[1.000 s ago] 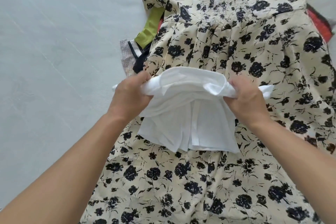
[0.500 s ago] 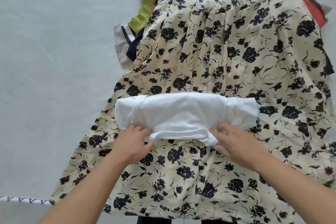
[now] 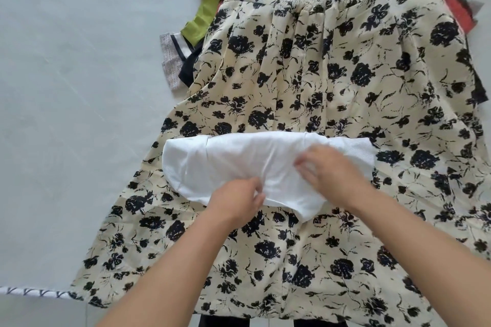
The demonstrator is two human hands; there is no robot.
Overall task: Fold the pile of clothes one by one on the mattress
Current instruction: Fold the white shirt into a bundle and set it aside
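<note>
My left hand [image 3: 237, 200] pinches the near edge of the folded white garment [image 3: 233, 164] lying across the floral dress [image 3: 332, 82] on the mattress [image 3: 66, 74], while my right hand [image 3: 328, 171], blurred, seems to grip its top layer.

A folded white garment [image 3: 239, 164] is laid across a cream dress with black flowers [image 3: 332, 74], which is spread over a pale grey mattress [image 3: 66, 87]. The near edge of the white garment is pinched by the left hand [image 3: 236, 200], and its right part is pressed by the right hand [image 3: 329, 170], fingers bent. A green cloth [image 3: 204, 16], a striped piece [image 3: 174, 58] and a red cloth [image 3: 457, 8] are seen at the dress's far edges.
</note>
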